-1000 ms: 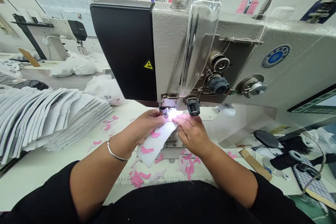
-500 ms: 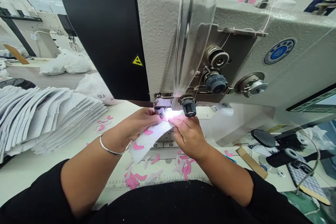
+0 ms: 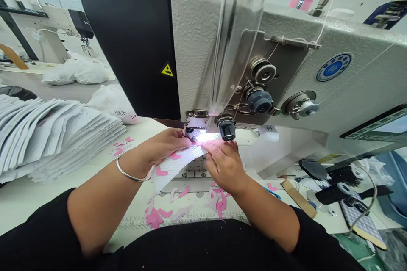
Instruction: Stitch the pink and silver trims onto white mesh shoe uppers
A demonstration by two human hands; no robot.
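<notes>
My left hand point(image 3: 165, 146), with a silver bangle at the wrist, holds the left side of a white textured fabric piece point(image 3: 181, 161). Its thumb and fingers are closed on the cloth close to the lit needle area of a sewing machine point(image 3: 197, 51). From the other side my right hand point(image 3: 225, 163) has its fingers pressed together on the fabric edge by the presser foot. Curved pink patches point(image 3: 162, 172) lie on the white fabric. Glare from the lamp and my fingers hide the needle point.
Loose pink and white scraps point(image 3: 155, 218) lie before the machine, beside a printed ruler strip point(image 3: 127, 223). A tall stack of white fabric pieces point(image 3: 57, 135) stands on the left. On the right are a black thread spool point(image 3: 332, 194) and a tan strip point(image 3: 298, 199).
The view has shifted slightly. Both hands stay on the white fabric at the needle area, with almost the same grip.
</notes>
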